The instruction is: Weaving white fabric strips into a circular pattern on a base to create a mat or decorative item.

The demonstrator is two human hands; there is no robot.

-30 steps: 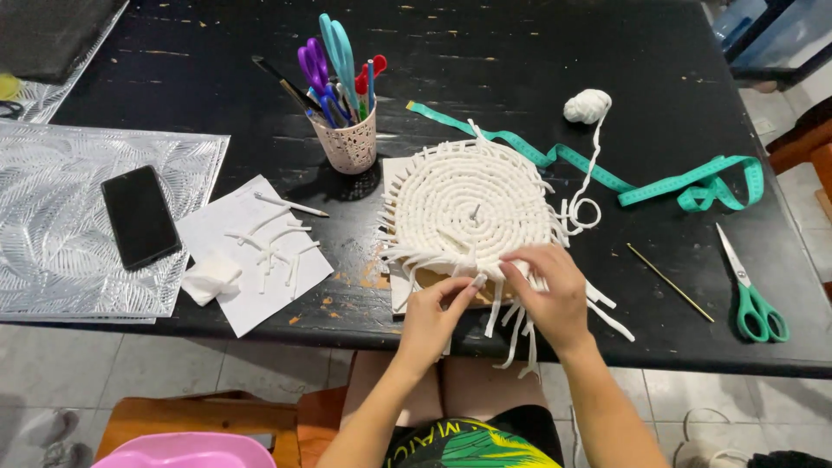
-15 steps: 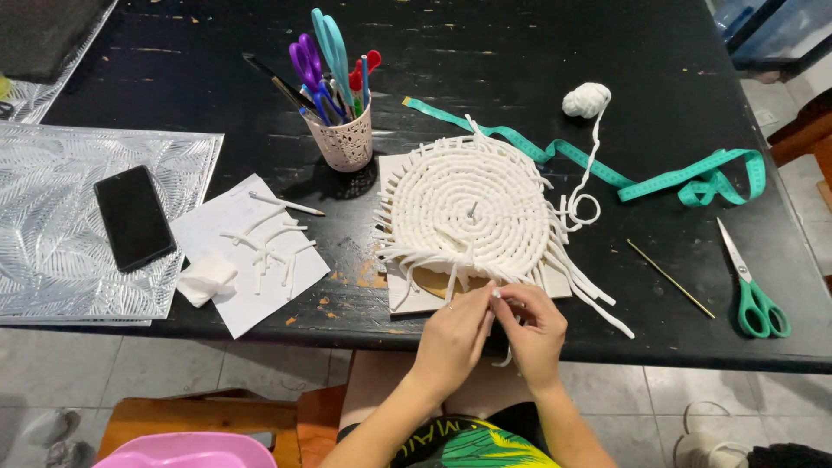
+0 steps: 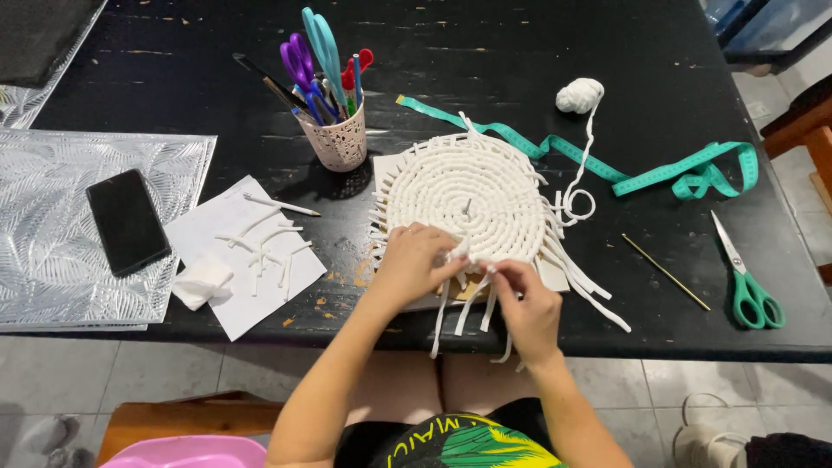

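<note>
A round, coiled mat of white cotton rope (image 3: 468, 199) lay flat on a square of pale cardboard (image 3: 555, 276) near the front edge of the black wooden table (image 3: 537, 43), its loose fringe strands (image 3: 582, 279) trailing toward and partly over that edge. The left hand (image 3: 414, 260) rested on the mat's near rim, fingers curled and pinching a white strand between thumb and forefinger. The right hand (image 3: 526, 308), just beside it at the table's lip, was closed on another strand of the fringe, fingertips meeting the left hand's.

To the left, well apart from the mat, a sheet of white paper (image 3: 217, 230) carried short cut rope bits and a folded white pad (image 3: 201, 281), its corner reaching the table's edge. Farther left a black phone (image 3: 127, 221) sat on a silver leaf-patterned placemat (image 3: 52, 260). Behind the mat stood a pink perforated cup of pens and scissors (image 3: 334, 130), close to its far-left rim. A teal measuring tape (image 3: 659, 178) snaked across the right side, with a small ball of white rope (image 3: 579, 94) beyond it. A thin brass-coloured needle (image 3: 665, 271) and green-handled scissors (image 3: 745, 282) lay near the right front edge. Bare tabletop stretched along the far side.
</note>
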